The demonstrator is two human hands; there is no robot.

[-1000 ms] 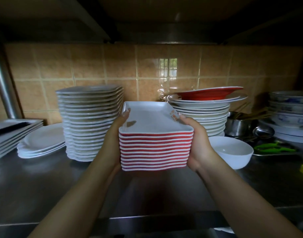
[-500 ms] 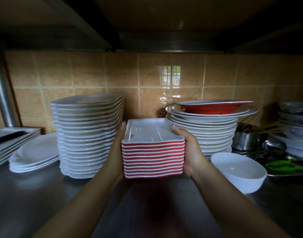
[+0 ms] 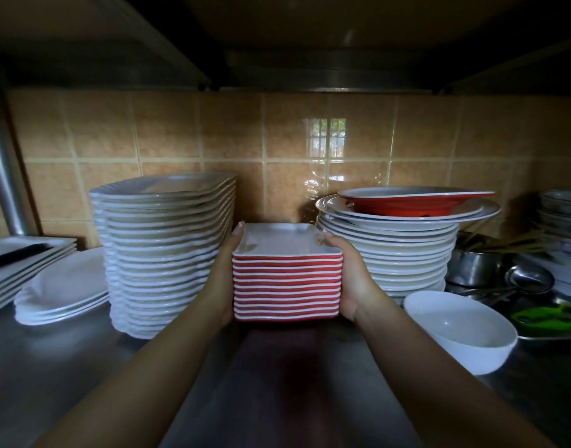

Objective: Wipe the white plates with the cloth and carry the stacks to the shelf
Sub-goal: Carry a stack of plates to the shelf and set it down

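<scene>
Head view: stack of square red-sided plates point(image 3: 286, 286) held between both hands, directly ahead and centred on the body line. Left hand point(image 3: 220, 279) pressed flat along the stack's left side, fingertips reaching the top rim; right hand point(image 3: 352, 282) wrapped on the right side, thumb hooked over the top plate's edge. Both arms extended about equally, neither nearer. Stack level, upright, edges square to the tiled wall. Underside at or just above the steel shelf point(image 3: 67, 367); contact cannot be confirmed, though a red reflection lies directly beneath.

Governing relation: the stack sits in the gap between the tall stack of white plates point(image 3: 161, 253) on the left and the round plate stack point(image 3: 394, 250) on the right, topped by a red dish point(image 3: 416, 203). Knuckles of each hand just beside the neighbouring stack, apparently not touching. Free shelf remains behind, toward the wall.

Judgement: placement step nearly complete; next move likely a setting-down or short push straight back, then withdrawal of both hands toward the body. Risk: knuckles brushing either neighbouring stack on release. White bowl point(image 3: 462, 331) near the right forearm.
</scene>
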